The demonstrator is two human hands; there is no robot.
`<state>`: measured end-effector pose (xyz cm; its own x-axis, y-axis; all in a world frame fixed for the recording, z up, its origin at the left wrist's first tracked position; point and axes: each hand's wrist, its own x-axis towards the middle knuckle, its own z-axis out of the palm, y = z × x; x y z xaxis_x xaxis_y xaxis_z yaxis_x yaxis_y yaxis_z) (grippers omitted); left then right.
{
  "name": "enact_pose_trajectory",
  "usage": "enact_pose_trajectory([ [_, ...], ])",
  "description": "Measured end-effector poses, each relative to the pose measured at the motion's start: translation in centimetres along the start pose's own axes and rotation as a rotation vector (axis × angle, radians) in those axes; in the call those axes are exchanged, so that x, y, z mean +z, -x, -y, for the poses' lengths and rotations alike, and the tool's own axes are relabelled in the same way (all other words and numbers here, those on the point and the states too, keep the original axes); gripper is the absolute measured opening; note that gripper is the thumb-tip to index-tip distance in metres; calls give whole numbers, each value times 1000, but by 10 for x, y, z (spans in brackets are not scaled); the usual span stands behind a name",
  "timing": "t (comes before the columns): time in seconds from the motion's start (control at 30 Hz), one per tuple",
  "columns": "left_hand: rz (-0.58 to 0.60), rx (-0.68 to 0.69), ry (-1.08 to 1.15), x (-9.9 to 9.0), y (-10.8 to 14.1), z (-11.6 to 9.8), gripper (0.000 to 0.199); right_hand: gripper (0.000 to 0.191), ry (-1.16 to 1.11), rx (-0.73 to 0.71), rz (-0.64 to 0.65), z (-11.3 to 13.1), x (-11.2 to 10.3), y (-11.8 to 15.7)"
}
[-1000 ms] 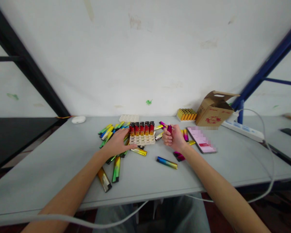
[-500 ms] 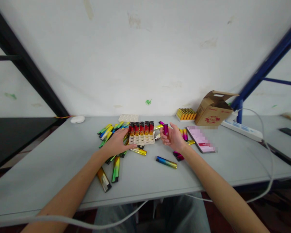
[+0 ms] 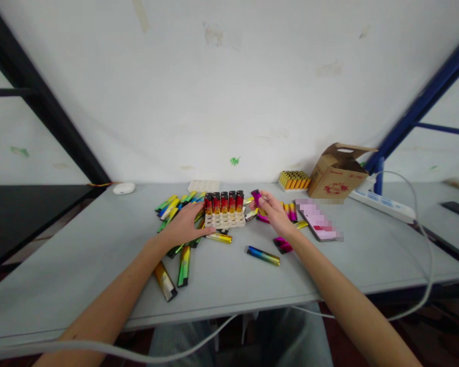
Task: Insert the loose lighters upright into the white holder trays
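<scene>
A pale tray with holes (image 3: 225,220) sits mid-table, its back part filled with upright red lighters (image 3: 224,203). My left hand (image 3: 187,224) grips the tray's left side between thumb and fingers. Right of the tray, my right hand (image 3: 273,210) holds a purple lighter (image 3: 256,197) between thumb and fingers, tilted, its dark end up. Loose green and yellow lighters (image 3: 184,265) lie around my left hand. Under and beside my right hand are more purple and yellow lighters (image 3: 283,244). A blue and gold lighter (image 3: 263,255) lies in front of the tray.
An unfilled pale tray (image 3: 204,186) lies by the wall. Farther right stand a tray of yellow lighters (image 3: 294,180) and an open cardboard box (image 3: 336,176). A phone (image 3: 316,219), a power strip (image 3: 384,204) and a white cable occupy the right side. A white case (image 3: 124,188) is at back left.
My right hand has turned over, palm now downward, and the purple lighter in it has tilted and moved slightly up and left. My left hand stays on the tray.
</scene>
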<state>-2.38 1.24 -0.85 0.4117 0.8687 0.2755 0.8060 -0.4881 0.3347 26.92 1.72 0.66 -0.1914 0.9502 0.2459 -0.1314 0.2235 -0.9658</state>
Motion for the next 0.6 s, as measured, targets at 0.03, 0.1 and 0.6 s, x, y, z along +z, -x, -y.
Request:
enact_pose_trajectory([
  [0.03,0,2,4,0,0,0,77,39,30,-24,7,-2,0,-1],
  [0.1,0,6,9,0,0,0,76,35,94,-68,19,-4,1,-1],
  [0.6,5,9,5,-1,-3,-6,83,20,689,-410,50,-2,8,6],
])
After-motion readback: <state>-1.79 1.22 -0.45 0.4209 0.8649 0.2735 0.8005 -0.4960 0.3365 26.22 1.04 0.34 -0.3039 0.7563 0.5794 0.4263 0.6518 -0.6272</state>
